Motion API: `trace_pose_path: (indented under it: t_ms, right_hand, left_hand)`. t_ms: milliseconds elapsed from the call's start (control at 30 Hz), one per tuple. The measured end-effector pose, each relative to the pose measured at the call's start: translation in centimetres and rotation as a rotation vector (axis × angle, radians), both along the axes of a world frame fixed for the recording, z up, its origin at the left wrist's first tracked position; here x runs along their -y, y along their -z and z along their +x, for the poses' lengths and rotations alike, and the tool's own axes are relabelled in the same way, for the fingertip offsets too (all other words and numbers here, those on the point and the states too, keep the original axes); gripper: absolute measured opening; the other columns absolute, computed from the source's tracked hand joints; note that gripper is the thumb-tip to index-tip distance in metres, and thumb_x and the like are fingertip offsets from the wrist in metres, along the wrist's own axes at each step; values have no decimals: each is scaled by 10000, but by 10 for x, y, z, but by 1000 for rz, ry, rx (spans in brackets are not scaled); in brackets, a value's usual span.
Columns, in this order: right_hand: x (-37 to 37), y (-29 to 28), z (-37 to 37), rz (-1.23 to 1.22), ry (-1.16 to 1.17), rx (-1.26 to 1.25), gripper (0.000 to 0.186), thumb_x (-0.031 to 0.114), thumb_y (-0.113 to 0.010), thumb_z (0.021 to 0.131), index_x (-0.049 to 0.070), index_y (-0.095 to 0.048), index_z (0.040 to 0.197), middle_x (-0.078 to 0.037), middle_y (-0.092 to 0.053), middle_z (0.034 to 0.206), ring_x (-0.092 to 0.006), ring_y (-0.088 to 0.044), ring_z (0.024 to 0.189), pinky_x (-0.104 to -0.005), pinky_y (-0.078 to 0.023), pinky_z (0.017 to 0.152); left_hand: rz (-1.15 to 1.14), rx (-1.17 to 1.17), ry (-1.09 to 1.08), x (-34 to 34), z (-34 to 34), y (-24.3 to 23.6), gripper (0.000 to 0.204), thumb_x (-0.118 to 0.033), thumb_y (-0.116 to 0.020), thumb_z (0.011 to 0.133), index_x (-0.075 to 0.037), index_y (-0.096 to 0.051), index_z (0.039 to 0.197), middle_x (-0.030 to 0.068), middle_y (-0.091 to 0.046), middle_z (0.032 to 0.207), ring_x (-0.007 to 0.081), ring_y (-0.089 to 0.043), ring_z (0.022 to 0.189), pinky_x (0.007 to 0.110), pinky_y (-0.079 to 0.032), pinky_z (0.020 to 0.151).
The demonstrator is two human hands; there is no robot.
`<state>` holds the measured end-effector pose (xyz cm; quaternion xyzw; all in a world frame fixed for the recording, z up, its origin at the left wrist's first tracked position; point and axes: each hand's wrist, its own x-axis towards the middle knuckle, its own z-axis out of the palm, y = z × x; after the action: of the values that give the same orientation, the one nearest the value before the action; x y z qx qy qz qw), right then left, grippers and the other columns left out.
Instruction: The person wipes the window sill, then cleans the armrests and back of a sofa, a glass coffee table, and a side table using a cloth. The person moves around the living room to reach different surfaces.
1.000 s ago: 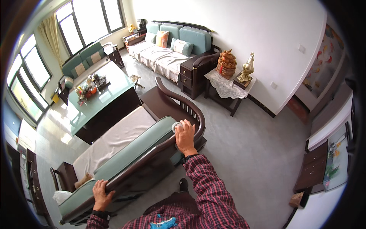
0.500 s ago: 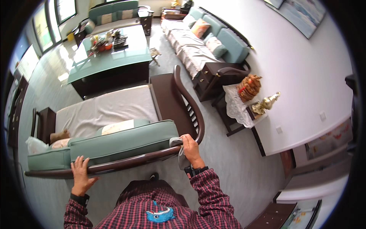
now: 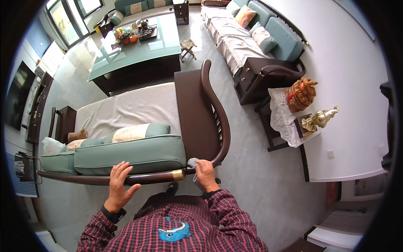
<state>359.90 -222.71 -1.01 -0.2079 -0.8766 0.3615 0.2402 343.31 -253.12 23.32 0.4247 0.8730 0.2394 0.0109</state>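
Note:
My right hand (image 3: 205,177) is closed around a grey cloth (image 3: 192,162), pressing it on the dark wooden back rail (image 3: 151,178) of a sofa near its right end, just right of a gold band (image 3: 178,174). Part of the cloth hangs below my fingers. With fingers spread, my left hand (image 3: 119,187) is empty at the same rail, its fingertips over the lower edge of a green back cushion (image 3: 130,153). Whether its palm touches the wood I cannot tell.
Beyond the sofa stands a glass-topped table (image 3: 138,56) with a tea set. A small folding stool (image 3: 188,47) is beside it. Another long sofa (image 3: 235,46) runs along the right wall. A side table with a lace cloth (image 3: 280,111) bears a carved wooden figure (image 3: 301,95) and a golden statuette (image 3: 321,119).
My left hand has moved right along the rail, away from the gap between the cushions. My right hand has shifted slightly right with the cloth, and the gold band now shows. The view has turned.

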Motion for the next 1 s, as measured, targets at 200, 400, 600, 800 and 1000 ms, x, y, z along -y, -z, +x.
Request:
trace_pose_path:
  t_ms: [200,400,600,800,1000]
  right_hand:
    - [-32,63,26,162,-233,267,431,60,-639,871,79,-636,1302,-185,-518,1488,-379,-411,1459,-655,-280,1183]
    - [-153,90,26,174,-181,207,491,-51,-565,856,33,-636,1334,-225,-399,1617,-423,-257,1563,-650,-289,1203]
    - [-249,91,-50,130,-140,232,538,-34,-610,899,4,-549,1433,-338,-310,1614,-547,-261,1502,-520,-297,1250]
    - [-200,88,-9,139,-196,244,571,2,-694,861,-61,-542,1408,-377,-230,1623,-596,-156,1514,-581,-235,1257]
    - [-152,83,31,60,-202,341,557,-29,-634,888,-71,-529,1433,-367,-177,1650,-603,-99,1526,-591,-210,1262]
  left_hand:
    - [-26,47,-96,-107,26,33,547,-401,-736,938,-35,-625,1328,187,-601,1406,403,-529,1338,496,-406,1127]
    - [-136,1,-505,-141,28,60,545,-494,-592,1028,-32,-640,1314,183,-645,1341,379,-590,1240,457,-457,1069]
    - [-158,-87,-511,-146,31,61,581,-519,-631,995,-37,-638,1321,164,-640,1352,368,-565,1272,470,-439,1087]
    - [-150,-80,-523,-149,30,56,640,-576,-614,980,-38,-638,1324,151,-652,1334,357,-571,1266,462,-445,1059]
    - [-91,-52,-536,-148,30,50,685,-622,-569,984,-22,-641,1306,150,-670,1286,361,-575,1265,475,-441,1039]
